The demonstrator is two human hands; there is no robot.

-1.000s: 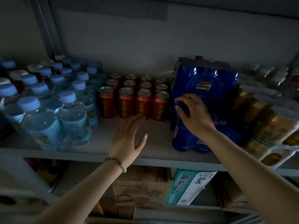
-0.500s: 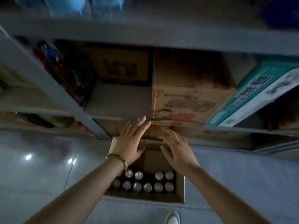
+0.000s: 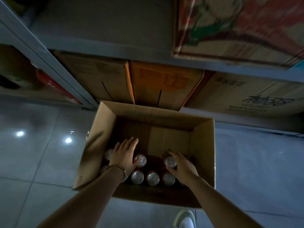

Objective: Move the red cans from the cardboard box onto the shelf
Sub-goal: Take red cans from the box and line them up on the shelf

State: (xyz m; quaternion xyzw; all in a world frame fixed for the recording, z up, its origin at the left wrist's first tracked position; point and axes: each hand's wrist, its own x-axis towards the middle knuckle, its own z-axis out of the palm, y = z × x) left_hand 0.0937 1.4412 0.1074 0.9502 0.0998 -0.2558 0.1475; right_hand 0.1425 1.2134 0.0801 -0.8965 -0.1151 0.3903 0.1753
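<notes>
An open cardboard box (image 3: 202, 145) stands on the floor below the shelf edge (image 3: 107, 46). Several red cans (image 3: 153, 178) with silver tops fill its near half; the far half shows bare cardboard. My left hand (image 3: 124, 155), with a bead bracelet at the wrist, lies flat over the left cans with straight fingers, its thumb touching one can (image 3: 140, 160). My right hand (image 3: 183, 167) reaches into the right side, with index finger and thumb curled round the top of a red can (image 3: 170, 161).
Closed cartons (image 3: 164, 84) sit under the lowest shelf right behind the box, another (image 3: 246, 97) to their right. A grey shelf post (image 3: 49, 66) runs down at left. Glossy tiled floor (image 3: 41, 153) surrounds the box. My white shoe (image 3: 185, 219) is just in front of it.
The view dropped from the shelf to the box on the floor. Both hands came down from the shelf into the box and now lie on the cans.
</notes>
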